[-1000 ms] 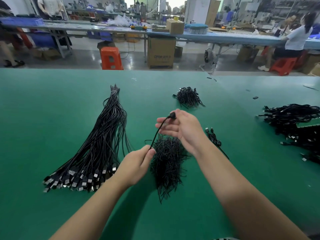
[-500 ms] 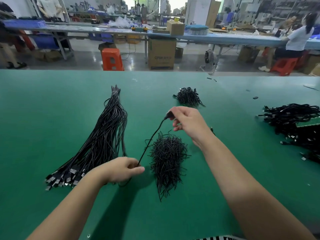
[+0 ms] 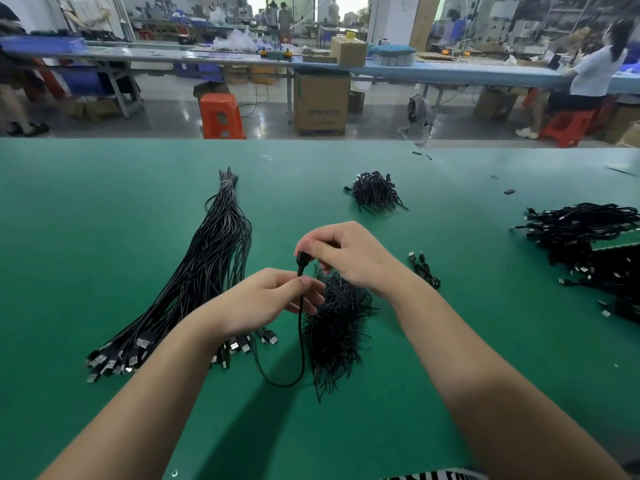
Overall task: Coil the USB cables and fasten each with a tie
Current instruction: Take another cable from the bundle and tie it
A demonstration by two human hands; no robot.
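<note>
Covering most of the view, the green table (image 3: 104, 209) carries everything, laid out so each supply is within reach. On the left lies the big bundle of straight USB cables (image 3: 207, 271), plugs toward the person; at the far right a heap of finished cables (image 3: 581, 237), probably already coiled. Two piles of black ties sit in the middle, the nearer pile (image 3: 336, 320) just under the hands, the farther pile (image 3: 375, 192) well apart. No box or tray holds any of them. The right hand (image 3: 349, 254) pinches the plug of one cable (image 3: 302, 341), and the left hand (image 3: 263, 299) pinches its cord below, so a loop hangs to the table, ready for coiling.
</note>
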